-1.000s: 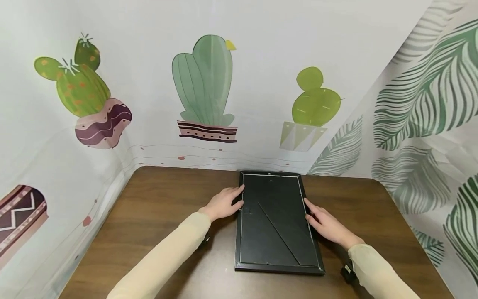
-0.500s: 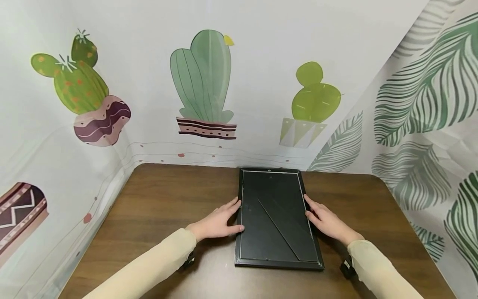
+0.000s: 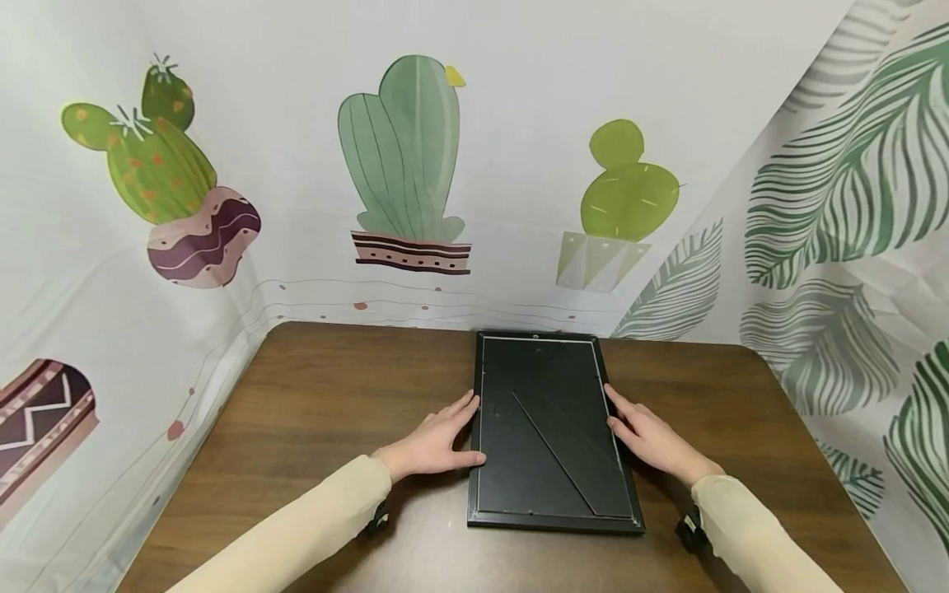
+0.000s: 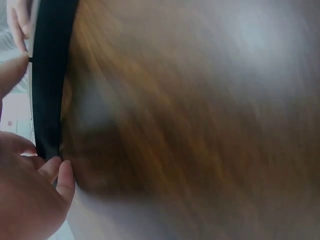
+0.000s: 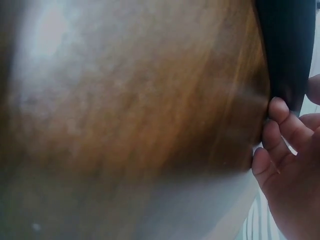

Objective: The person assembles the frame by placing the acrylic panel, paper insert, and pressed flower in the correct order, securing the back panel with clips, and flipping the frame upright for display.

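Note:
A black picture frame (image 3: 549,436) lies back side up on the wooden table, its stand leg folded flat against the backing. On its left edge my left hand (image 3: 430,441) holds the rim, thumb over the top and fingers along the outer side. My right hand (image 3: 656,441) holds the opposite edge, a little higher up, thumb and fingertips at the rim. Close up, the left hand's fingers (image 4: 65,180) meet the dark frame side (image 4: 50,90); likewise the right hand's fingers (image 5: 280,130) touch its other side (image 5: 287,50). The frame's front is hidden underneath.
Brown wooden table (image 3: 334,387) surrounds the frame, with its far edge against a white cloth backdrop (image 3: 519,165) printed with cacti and leaves. The frame's top end sits close to that far edge. Dark wrist devices (image 3: 691,534) hang below both sleeves.
My left hand has slid down the left edge toward me, its thumb now over the rim. My right hand and the picture frame have stayed in place; the view has tilted slightly.

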`<state>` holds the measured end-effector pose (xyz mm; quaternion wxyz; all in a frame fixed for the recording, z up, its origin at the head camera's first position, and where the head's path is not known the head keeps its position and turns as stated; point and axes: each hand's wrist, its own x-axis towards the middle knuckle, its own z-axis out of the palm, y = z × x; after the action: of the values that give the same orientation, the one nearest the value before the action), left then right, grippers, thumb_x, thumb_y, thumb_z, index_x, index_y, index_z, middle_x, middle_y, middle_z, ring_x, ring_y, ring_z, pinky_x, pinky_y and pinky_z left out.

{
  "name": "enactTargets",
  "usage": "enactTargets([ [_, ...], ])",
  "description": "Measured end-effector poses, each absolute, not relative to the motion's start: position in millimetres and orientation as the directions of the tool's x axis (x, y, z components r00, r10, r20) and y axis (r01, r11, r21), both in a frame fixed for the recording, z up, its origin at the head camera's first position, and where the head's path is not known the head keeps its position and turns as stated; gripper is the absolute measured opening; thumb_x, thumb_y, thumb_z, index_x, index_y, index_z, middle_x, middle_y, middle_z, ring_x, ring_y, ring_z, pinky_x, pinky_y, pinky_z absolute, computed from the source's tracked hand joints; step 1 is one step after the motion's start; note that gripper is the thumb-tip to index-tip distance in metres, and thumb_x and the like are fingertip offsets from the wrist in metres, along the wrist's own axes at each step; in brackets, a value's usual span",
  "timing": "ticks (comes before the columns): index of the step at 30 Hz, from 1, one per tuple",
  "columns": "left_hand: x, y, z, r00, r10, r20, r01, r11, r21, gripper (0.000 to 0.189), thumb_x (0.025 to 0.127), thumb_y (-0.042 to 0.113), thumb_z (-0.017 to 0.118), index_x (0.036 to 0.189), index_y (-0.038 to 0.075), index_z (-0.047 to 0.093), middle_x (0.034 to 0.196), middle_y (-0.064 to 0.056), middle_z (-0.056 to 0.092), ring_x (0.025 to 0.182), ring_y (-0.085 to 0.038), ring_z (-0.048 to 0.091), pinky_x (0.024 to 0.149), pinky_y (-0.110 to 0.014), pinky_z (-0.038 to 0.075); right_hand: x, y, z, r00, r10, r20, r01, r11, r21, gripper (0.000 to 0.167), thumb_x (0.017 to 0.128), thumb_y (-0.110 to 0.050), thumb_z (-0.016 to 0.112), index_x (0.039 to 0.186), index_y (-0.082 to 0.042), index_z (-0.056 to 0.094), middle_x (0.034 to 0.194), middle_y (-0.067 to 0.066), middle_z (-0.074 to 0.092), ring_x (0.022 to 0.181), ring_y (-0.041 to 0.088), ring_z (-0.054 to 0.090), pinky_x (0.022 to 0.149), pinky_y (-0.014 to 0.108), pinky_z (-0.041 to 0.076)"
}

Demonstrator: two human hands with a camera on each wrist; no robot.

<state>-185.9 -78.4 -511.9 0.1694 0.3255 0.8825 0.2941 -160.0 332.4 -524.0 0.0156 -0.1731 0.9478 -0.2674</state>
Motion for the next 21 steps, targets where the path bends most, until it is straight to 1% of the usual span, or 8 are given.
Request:
enactTargets([
  [2, -186, -77, -514, -0.740, 0.662, -0.116, 0.443, 0.610, 0.657, 0.096, 0.095, 0.044, 0.073, 0.164, -0.001, 0.022, 0.172, -0.018, 0.015, 0.153, -0.044, 0.027, 0.115, -0.074, 0.022, -161, 333, -522, -0.934, -0.353, 0.052, -0.326, 0.785, -0.527, 0.061, 0.108, -0.022, 0.057, 0.159, 0.003, 0.035, 0.095, 0.001, 0.061, 0.093, 0.022, 0.056, 0.082, 0.047, 0.049],
  [3, -186, -77, -514, -0.743, 0.658, -0.122, 0.428, 0.608, 0.668, 0.096, 0.095, 0.043, 0.073, 0.165, 0.000, 0.021, 0.173, -0.017, 0.014, 0.154, -0.044, 0.026, 0.115, -0.075, 0.021, -162, 335, -524, -0.931, -0.360, 0.064, -0.339, 0.784, -0.520, 0.061, 0.108, -0.023, 0.057, 0.160, 0.001, 0.035, 0.092, -0.004, 0.058, 0.090, 0.017, 0.053, 0.079, 0.043, 0.047],
  [5, -185, -75, -515, -0.748, 0.651, -0.132, 0.407, 0.606, 0.683, 0.097, 0.096, 0.041, 0.074, 0.165, 0.001, 0.020, 0.173, -0.017, 0.013, 0.154, -0.044, 0.024, 0.116, -0.075, 0.020, -165, 340, -532, -0.912, -0.392, 0.118, -0.392, 0.755, -0.525, 0.062, 0.108, -0.025, 0.058, 0.161, -0.003, 0.036, 0.089, -0.006, 0.055, 0.084, 0.013, 0.050, 0.074, 0.037, 0.044],
  [9, -183, -71, -515, -0.767, 0.626, -0.141, 0.377, 0.617, 0.691, 0.098, 0.095, 0.038, 0.076, 0.166, 0.002, 0.019, 0.173, -0.016, 0.012, 0.154, -0.045, 0.025, 0.115, -0.074, 0.021, -171, 351, -548, -0.883, -0.427, 0.197, -0.463, 0.717, -0.522, 0.063, 0.107, -0.028, 0.058, 0.163, -0.010, 0.035, 0.088, -0.003, 0.055, 0.079, 0.014, 0.049, 0.069, 0.035, 0.042],
  [10, -182, -70, -516, -0.775, 0.617, -0.135, 0.373, 0.619, 0.691, 0.098, 0.094, 0.037, 0.077, 0.165, 0.001, 0.019, 0.173, -0.017, 0.013, 0.153, -0.046, 0.025, 0.115, -0.074, 0.022, -172, 353, -550, -0.879, -0.434, 0.198, -0.469, 0.709, -0.526, 0.063, 0.108, -0.027, 0.058, 0.164, -0.010, 0.034, 0.090, 0.000, 0.056, 0.080, 0.016, 0.050, 0.070, 0.037, 0.044],
  [16, -172, -63, -514, -0.800, 0.591, -0.106, 0.347, 0.600, 0.721, 0.094, 0.093, 0.026, 0.076, 0.165, 0.001, 0.021, 0.171, -0.023, 0.013, 0.151, -0.049, 0.027, 0.111, -0.074, 0.024, -177, 355, -558, -0.887, -0.427, 0.177, -0.455, 0.735, -0.503, 0.064, 0.108, -0.030, 0.057, 0.165, -0.013, 0.032, 0.092, 0.000, 0.059, 0.084, 0.016, 0.053, 0.072, 0.037, 0.046],
  [19, -170, -63, -515, -0.795, 0.599, -0.096, 0.361, 0.594, 0.719, 0.092, 0.095, 0.025, 0.073, 0.165, 0.002, 0.019, 0.171, -0.024, 0.011, 0.152, -0.046, 0.028, 0.110, -0.069, 0.027, -175, 352, -554, -0.884, -0.431, 0.181, -0.458, 0.724, -0.516, 0.064, 0.108, -0.030, 0.057, 0.165, -0.013, 0.032, 0.092, 0.002, 0.059, 0.082, 0.019, 0.052, 0.072, 0.038, 0.046],
  [21, -170, -65, -516, -0.789, 0.608, -0.086, 0.376, 0.588, 0.716, 0.091, 0.096, 0.027, 0.072, 0.165, -0.001, 0.018, 0.171, -0.025, 0.010, 0.152, -0.045, 0.029, 0.108, -0.065, 0.029, -175, 352, -555, -0.880, -0.436, 0.188, -0.466, 0.714, -0.523, 0.064, 0.108, -0.030, 0.056, 0.165, -0.013, 0.031, 0.092, 0.005, 0.059, 0.082, 0.020, 0.052, 0.072, 0.038, 0.047],
])
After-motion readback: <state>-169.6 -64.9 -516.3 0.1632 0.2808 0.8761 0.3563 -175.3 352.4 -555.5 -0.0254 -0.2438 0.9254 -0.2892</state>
